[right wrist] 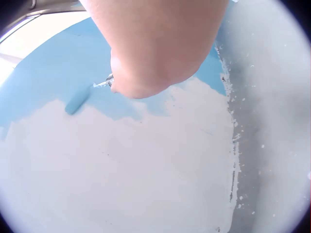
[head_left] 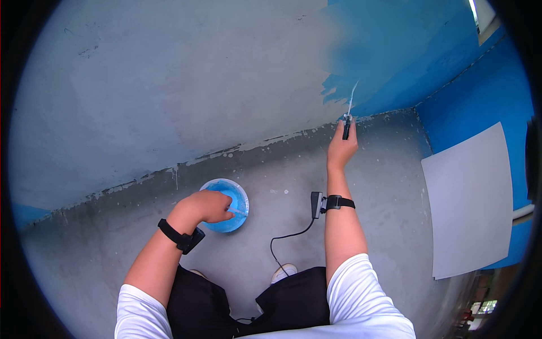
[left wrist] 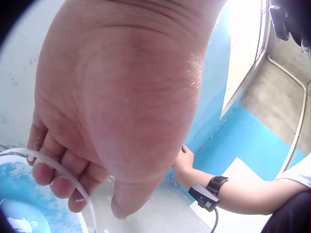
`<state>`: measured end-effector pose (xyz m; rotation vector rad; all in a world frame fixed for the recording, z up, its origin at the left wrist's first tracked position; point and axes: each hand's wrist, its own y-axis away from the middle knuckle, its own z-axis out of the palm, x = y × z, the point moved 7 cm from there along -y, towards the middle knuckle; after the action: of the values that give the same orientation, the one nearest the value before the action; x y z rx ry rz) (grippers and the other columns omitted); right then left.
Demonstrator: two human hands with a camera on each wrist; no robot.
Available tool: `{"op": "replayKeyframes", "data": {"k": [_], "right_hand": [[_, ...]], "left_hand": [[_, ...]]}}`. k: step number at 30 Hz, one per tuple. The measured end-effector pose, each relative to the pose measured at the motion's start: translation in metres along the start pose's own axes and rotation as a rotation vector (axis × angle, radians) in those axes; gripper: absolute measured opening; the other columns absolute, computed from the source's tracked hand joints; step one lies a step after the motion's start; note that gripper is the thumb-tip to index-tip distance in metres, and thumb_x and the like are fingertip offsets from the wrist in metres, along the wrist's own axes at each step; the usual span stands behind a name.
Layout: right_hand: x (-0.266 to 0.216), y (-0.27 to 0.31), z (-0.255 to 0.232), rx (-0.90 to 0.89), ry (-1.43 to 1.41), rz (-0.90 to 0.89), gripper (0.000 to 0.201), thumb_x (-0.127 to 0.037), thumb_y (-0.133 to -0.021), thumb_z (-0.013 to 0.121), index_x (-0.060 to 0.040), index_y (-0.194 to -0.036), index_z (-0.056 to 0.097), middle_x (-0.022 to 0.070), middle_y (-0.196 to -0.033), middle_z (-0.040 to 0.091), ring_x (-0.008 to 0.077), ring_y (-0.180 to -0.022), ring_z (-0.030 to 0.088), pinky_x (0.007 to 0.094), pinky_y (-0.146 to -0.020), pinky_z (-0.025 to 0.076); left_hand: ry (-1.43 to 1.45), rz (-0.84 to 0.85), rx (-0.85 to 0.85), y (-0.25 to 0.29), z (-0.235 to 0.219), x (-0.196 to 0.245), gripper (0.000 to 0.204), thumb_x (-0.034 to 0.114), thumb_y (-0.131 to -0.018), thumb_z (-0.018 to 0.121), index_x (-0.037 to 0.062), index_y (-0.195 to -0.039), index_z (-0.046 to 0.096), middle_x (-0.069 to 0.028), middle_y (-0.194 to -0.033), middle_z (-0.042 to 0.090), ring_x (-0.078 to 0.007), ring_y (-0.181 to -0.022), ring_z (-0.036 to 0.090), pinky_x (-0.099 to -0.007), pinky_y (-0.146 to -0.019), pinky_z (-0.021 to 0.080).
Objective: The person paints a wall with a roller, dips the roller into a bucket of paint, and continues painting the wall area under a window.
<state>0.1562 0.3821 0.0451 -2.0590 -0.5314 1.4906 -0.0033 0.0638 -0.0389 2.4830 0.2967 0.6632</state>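
My left hand (head_left: 206, 205) is over a white bucket (head_left: 244, 195) of blue paint on the floor. In the left wrist view its fingers curl round the bucket's thin white handle (left wrist: 73, 178). Farther right, my right hand (head_left: 342, 150) grips the black handle (head_left: 346, 130) of a paint roller, and its paint-streaked metal rod (head_left: 353, 97) points toward the wall. The right wrist view shows the blue-coated roller (right wrist: 77, 100) at the wall, over the border between blue paint and pale surface. My right fingers are mostly hidden there behind the wrist.
The wall (head_left: 169, 85) is pale grey, with fresh blue paint (head_left: 389, 51) toward the right corner. A large white board (head_left: 471, 198) leans at the right. A black cable (head_left: 273, 243) runs from the right wrist camera past a shoe (head_left: 284, 272). Paint specks mark the grey floor.
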Motion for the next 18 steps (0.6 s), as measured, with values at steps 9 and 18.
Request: {"op": "replayKeyframes", "data": {"k": [9, 18], "right_hand": [[0.017, 0.014, 0.01, -0.063, 0.069, 0.039, 0.038, -0.02, -0.092, 0.063, 0.0034, -0.122, 0.06, 0.0216, -0.101, 0.07, 0.0316, -0.089, 0.069, 0.0353, -0.076, 0.052], [-0.043, -0.02, -0.005, 0.01, 0.022, 0.017, 0.036, -0.019, -0.094, 0.058, -0.0002, -0.125, 0.059, 0.0199, -0.102, 0.07, 0.0304, -0.086, 0.069, 0.0348, -0.076, 0.051]], "left_hand": [[0.001, -0.008, 0.005, -0.002, 0.001, -0.001, 0.038, 0.04, -0.086, 0.059, 0.0054, -0.097, 0.068, -0.0171, -0.092, 0.069, -0.0356, -0.086, 0.066, -0.0437, -0.077, 0.052], [-0.002, -0.004, 0.007, -0.001, 0.001, 0.0, 0.038, 0.04, -0.086, 0.06, 0.0052, -0.097, 0.068, -0.0173, -0.093, 0.069, -0.0356, -0.087, 0.066, -0.0438, -0.077, 0.052]]}}
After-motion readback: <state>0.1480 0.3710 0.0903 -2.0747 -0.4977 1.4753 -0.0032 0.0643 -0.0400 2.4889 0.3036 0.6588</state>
